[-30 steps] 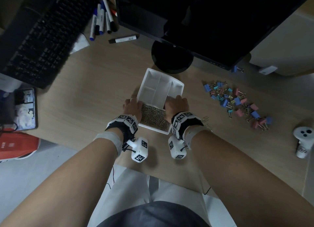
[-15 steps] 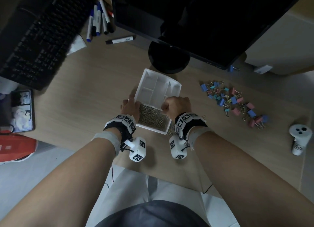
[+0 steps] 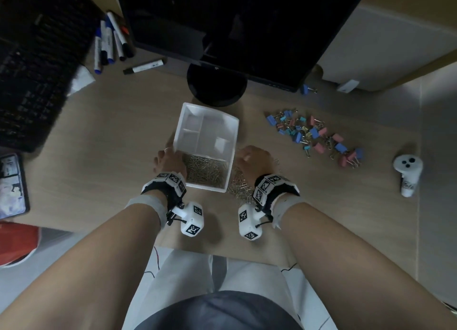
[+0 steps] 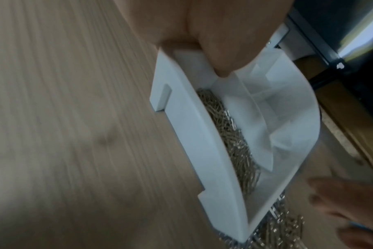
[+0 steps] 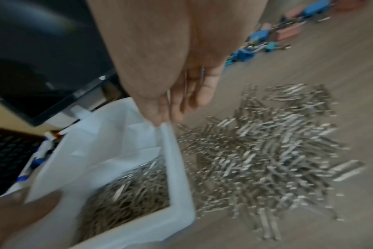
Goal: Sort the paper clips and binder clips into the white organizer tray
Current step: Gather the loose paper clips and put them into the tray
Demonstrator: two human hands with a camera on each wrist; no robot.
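Paper-clip sorting, near compartment part filled.
Left hand (image 3: 170, 160) gripping white organizer tray (image 3: 232, 134); right hand (image 3: 251, 160), fingers relaxed, above loose paper clips (image 5: 266, 160) right of tray.

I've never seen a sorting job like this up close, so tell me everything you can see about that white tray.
The white organizer tray is a rectangular box of matte white plastic with thin inner walls dividing it into several compartments. The large near compartment is filled with silver paper clips; the far ones look empty. It sits on the wooden desk before the monitor stand. The left hand grips its left wall, thumb inside. The right hand is at its right rim, beside a loose clip pile.
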